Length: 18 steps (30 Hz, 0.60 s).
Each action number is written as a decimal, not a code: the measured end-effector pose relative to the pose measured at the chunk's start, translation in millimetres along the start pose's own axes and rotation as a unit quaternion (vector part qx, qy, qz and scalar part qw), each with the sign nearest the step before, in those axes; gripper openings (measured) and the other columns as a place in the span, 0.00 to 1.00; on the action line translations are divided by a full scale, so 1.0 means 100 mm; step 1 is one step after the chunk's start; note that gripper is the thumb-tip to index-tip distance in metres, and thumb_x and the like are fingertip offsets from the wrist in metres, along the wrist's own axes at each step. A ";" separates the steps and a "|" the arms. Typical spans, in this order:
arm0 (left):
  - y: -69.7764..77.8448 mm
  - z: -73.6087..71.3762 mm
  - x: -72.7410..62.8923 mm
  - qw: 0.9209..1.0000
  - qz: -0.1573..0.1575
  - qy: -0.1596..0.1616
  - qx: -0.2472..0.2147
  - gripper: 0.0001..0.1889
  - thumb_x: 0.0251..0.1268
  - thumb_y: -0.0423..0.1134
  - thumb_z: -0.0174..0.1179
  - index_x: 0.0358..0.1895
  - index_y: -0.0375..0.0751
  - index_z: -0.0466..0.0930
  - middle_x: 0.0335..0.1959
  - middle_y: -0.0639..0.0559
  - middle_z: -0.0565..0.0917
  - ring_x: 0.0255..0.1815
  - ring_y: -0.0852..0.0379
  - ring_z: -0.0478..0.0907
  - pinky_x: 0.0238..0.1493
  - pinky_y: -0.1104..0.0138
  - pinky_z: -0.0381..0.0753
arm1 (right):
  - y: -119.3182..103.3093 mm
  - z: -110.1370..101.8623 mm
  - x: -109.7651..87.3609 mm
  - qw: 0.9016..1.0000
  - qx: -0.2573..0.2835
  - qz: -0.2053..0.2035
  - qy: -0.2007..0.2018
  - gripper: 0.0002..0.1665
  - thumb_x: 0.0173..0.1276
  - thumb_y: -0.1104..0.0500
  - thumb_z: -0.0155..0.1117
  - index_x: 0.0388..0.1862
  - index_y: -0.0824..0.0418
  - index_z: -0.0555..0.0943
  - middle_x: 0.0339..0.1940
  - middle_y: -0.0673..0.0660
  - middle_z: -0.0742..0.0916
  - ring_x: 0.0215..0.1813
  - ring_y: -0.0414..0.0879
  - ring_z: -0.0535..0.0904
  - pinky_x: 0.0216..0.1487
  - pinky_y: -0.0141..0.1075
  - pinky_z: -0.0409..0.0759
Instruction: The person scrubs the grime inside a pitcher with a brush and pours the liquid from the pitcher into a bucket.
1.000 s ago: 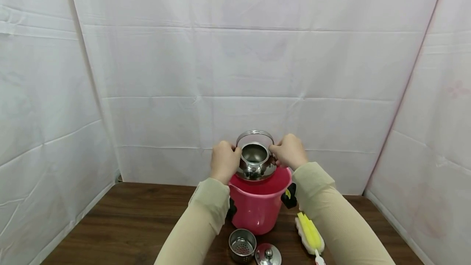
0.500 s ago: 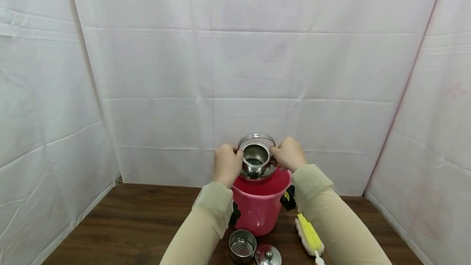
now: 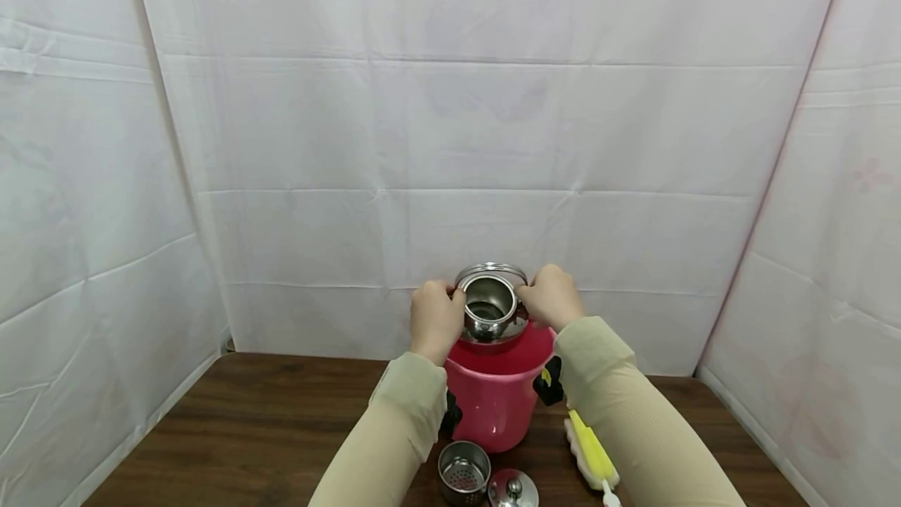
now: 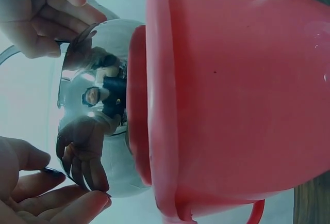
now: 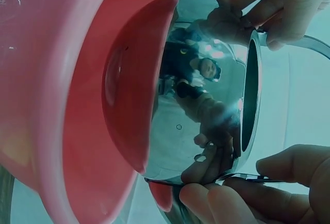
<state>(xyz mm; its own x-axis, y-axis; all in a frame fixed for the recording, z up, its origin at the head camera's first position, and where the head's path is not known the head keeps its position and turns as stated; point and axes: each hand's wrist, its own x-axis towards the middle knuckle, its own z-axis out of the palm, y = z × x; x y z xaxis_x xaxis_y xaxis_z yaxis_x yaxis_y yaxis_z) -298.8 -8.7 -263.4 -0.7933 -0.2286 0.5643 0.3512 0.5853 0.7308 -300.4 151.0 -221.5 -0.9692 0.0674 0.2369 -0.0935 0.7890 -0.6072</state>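
Note:
A shiny steel teapot (image 3: 486,329) with an upright loop handle (image 3: 490,266) is held over the mouth of a pink bucket (image 3: 493,405). Its lid is off, and its round opening faces the head camera. My left hand (image 3: 435,318) pinches the teapot's left side near the handle's foot. On the opposite side my right hand (image 3: 554,297) pinches it with thumb and fingers. Close up in the right wrist view, the teapot's polished belly (image 5: 196,115) mirrors the pink bucket and a person. Part of the spout is hidden by the right fingers.
In front of the bucket stand a perforated steel strainer cup (image 3: 464,474) and a steel lid (image 3: 514,487) with a knob. A yellow and white sponge brush (image 3: 593,452) lies to the right on the wooden table (image 3: 281,421). White cloth (image 3: 450,124) hangs behind.
The teapot's loop handle has dropped slightly in the head view, and the teapot has shifted a little right. My left hand has moved slightly right and down. Both hands keep their grip.

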 end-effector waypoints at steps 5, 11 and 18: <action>0.01 0.01 -0.01 1.000 -0.001 0.004 -0.006 0.15 0.55 0.31 0.56 0.12 0.36 0.77 0.16 0.44 0.81 0.21 0.50 0.73 0.25 0.61 0.73 | 0.00 0.01 0.00 1.000 -0.002 -0.001 0.009 0.18 0.59 0.61 0.52 0.13 0.66 0.78 0.12 0.55 0.80 0.15 0.48 0.81 0.19 0.32 0.76; 0.02 0.02 -0.01 1.000 -0.011 0.008 -0.017 0.12 0.55 0.31 0.57 0.16 0.35 0.81 0.19 0.44 0.84 0.26 0.47 0.79 0.29 0.60 0.76 | -0.01 0.02 -0.01 0.999 -0.015 -0.007 0.028 0.19 0.58 0.60 0.53 0.10 0.63 0.77 0.10 0.55 0.81 0.13 0.46 0.79 0.19 0.32 0.73; 0.02 0.03 -0.01 0.999 -0.005 -0.018 -0.026 0.07 0.54 0.31 0.60 0.22 0.35 0.84 0.20 0.46 0.83 0.27 0.50 0.77 0.29 0.64 0.75 | -0.01 0.01 -0.03 0.999 -0.020 -0.008 0.029 0.19 0.58 0.60 0.54 0.08 0.59 0.72 0.09 0.53 0.78 0.12 0.44 0.76 0.18 0.32 0.72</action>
<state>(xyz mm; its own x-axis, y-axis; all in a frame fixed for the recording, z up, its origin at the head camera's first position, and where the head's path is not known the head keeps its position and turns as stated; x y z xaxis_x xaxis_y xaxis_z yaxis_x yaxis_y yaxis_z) -298.7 -5.6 -263.8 -0.8139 -0.2062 0.5432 0.3675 0.5416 0.7561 -297.7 149.2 -222.8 -0.9527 0.0881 0.2907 -0.0994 0.8139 -0.5725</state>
